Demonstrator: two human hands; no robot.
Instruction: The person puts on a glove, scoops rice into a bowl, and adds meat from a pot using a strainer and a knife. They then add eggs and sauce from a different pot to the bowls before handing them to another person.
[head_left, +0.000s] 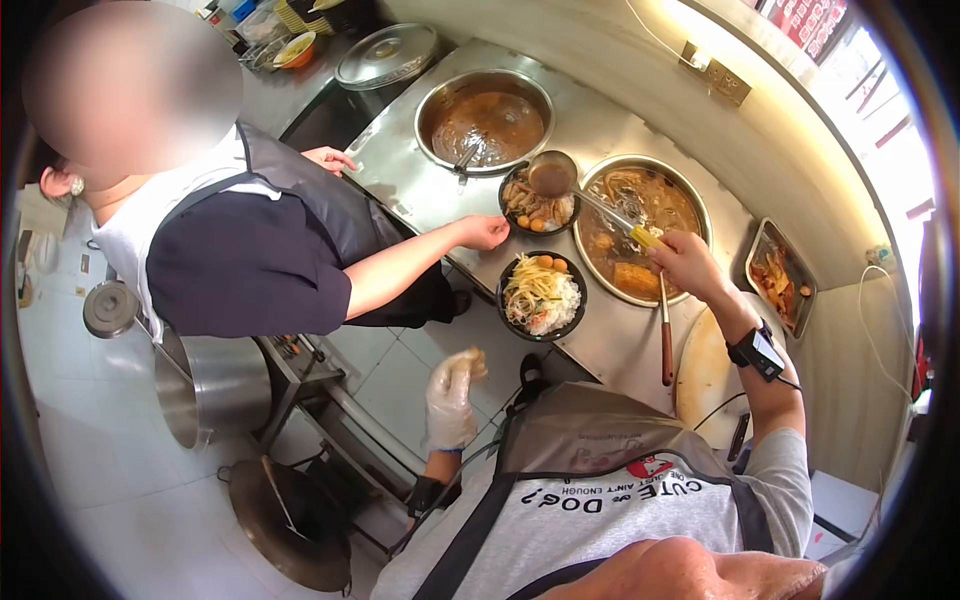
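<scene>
My right hand is wrapped round the yellow grip of a ladle. The ladle's bowl is over the far black bowl, which holds rice, meat and small round yellowish pieces. The ladle's handle crosses above a steel pot of brown broth. Nearer to me, a second black bowl contains rice, pale shredded strips and round pieces. My left hand, in a clear plastic glove, is raised off the counter's near side. Its fingers are curled together, with nothing visible in them and yellowish tips.
A co-worker's hand is beside the far bowl. Behind it stands another pot of brown liquid. A wooden-handled utensil leans out of the near pot, by a round board and a metal tray of food.
</scene>
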